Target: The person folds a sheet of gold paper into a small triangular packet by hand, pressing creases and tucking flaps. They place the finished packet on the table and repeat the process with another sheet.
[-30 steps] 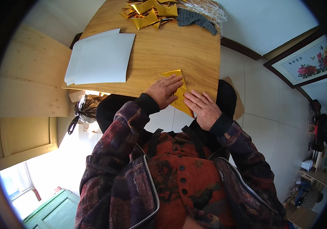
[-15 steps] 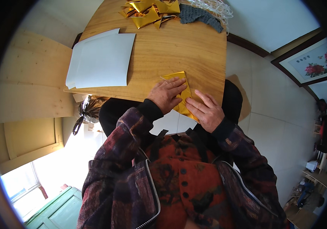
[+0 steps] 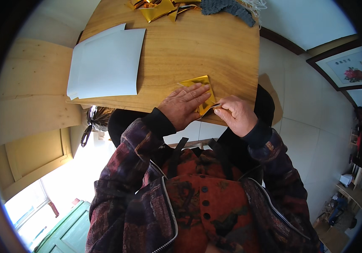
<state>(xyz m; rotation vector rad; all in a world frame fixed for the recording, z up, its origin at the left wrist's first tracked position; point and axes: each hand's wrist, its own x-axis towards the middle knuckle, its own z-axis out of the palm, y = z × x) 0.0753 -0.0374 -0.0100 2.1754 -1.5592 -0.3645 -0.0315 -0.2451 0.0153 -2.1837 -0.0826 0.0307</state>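
Note:
A piece of shiny gold foil paper [image 3: 205, 106] lies at the near edge of the wooden table [image 3: 189, 46]. Across its upper part rests my left hand [image 3: 181, 106], fingers stretched out and pressing it flat. My right hand [image 3: 239, 117] pinches the paper's near right corner between thumb and bent fingers, lifting it; a pale underside shows at the pinch. Part of the paper is hidden under my left hand.
A stack of white sheets [image 3: 105, 63] lies on the table's left side. Folded gold foil pieces [image 3: 160, 10] are heaped at the far edge, beside a dark grey cloth [image 3: 227, 10] and clear plastic strands [image 3: 255, 5]. A tied black bag [image 3: 98, 118] is below left.
My right hand has gone from lying flat on the paper to pinching its near corner and raising it. My left hand stays on the paper. The view has shifted slightly.

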